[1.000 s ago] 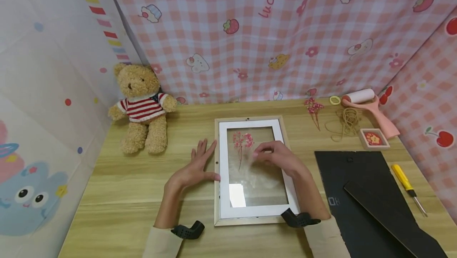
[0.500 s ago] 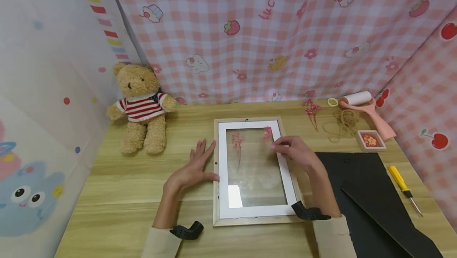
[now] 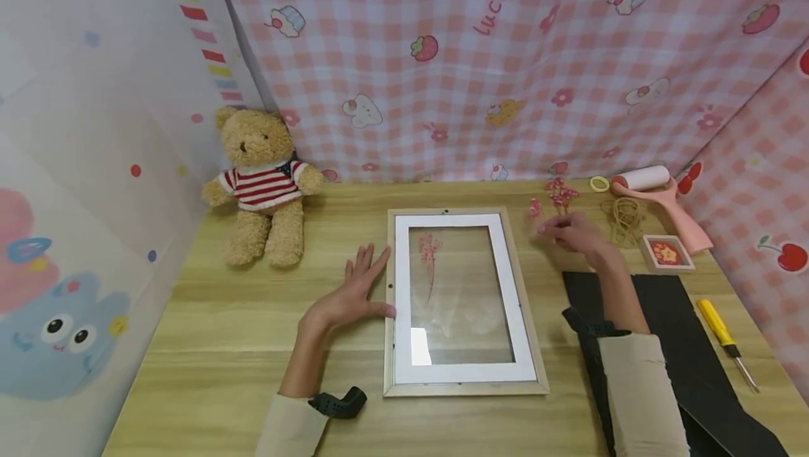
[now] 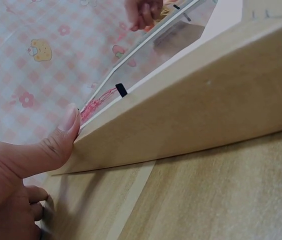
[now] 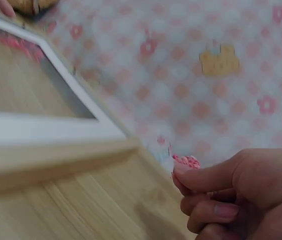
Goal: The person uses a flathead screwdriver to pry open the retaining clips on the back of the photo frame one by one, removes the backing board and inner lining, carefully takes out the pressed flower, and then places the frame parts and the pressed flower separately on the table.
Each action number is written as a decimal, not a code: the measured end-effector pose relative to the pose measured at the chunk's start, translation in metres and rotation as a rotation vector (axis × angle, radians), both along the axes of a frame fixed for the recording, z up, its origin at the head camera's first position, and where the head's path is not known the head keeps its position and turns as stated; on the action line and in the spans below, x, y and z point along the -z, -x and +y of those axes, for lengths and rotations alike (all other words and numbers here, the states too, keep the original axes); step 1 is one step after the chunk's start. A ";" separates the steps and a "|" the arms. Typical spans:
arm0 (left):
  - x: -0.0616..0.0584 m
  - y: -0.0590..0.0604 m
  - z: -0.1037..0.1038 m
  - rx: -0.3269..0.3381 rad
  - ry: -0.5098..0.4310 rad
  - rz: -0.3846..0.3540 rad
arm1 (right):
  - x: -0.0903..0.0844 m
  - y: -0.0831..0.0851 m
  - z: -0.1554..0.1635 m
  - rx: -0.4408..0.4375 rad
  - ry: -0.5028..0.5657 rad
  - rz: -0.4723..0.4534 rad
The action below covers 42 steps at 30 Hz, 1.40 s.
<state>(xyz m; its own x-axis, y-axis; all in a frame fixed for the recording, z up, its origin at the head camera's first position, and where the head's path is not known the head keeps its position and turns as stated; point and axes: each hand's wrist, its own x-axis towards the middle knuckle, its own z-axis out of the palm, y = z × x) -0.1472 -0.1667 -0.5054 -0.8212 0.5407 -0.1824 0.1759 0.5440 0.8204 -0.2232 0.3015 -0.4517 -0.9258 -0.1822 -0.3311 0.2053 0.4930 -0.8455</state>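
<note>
A light wooden picture frame [image 3: 466, 390] with a white mat [image 3: 464, 373] and clear pane lies on the table. One pressed pink flower sprig [image 3: 429, 253] shows within its upper left window. My left hand [image 3: 347, 299] rests at the frame's left side, fingers spread, with the thumb touching the wooden edge. To the right of the frame, my right hand [image 3: 578, 234] pinches another pink flower sprig [image 5: 187, 161] between thumb and forefinger, its blossoms sticking up past the fingertips. Loose pink flower sprigs [image 3: 562, 194] lie just behind that hand.
A black backing board [image 3: 657, 309] lies at right, partly under my right forearm, beside a yellow screwdriver [image 3: 716, 322]. Behind are a small framed star [image 3: 666, 254], twine [image 3: 626, 213], a yellow ring [image 3: 599, 184] and a pink lint roller [image 3: 679, 215]. A teddy bear [image 3: 262, 187] sits back left.
My right hand has carried the pinched flower sprig from over the frame's window rightward to the loose sprigs on the table. The left hand has stayed at the frame's left edge.
</note>
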 end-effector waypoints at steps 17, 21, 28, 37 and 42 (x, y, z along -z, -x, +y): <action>0.000 -0.003 0.005 0.027 -0.025 0.008 | 0.009 0.041 0.044 -0.054 -0.171 0.021; 0.010 -0.001 0.004 0.032 -0.038 0.007 | 0.012 0.046 0.050 -0.082 -0.194 0.025; 0.020 0.003 0.001 0.027 -0.053 0.007 | 0.013 0.043 0.048 -0.060 -0.271 0.082; -0.011 -0.005 0.002 0.024 0.024 -0.021 | -0.001 -0.002 0.002 0.090 -0.348 0.332; -0.013 -0.003 0.000 0.017 0.019 -0.014 | -0.023 -0.032 -0.048 0.084 -0.308 0.323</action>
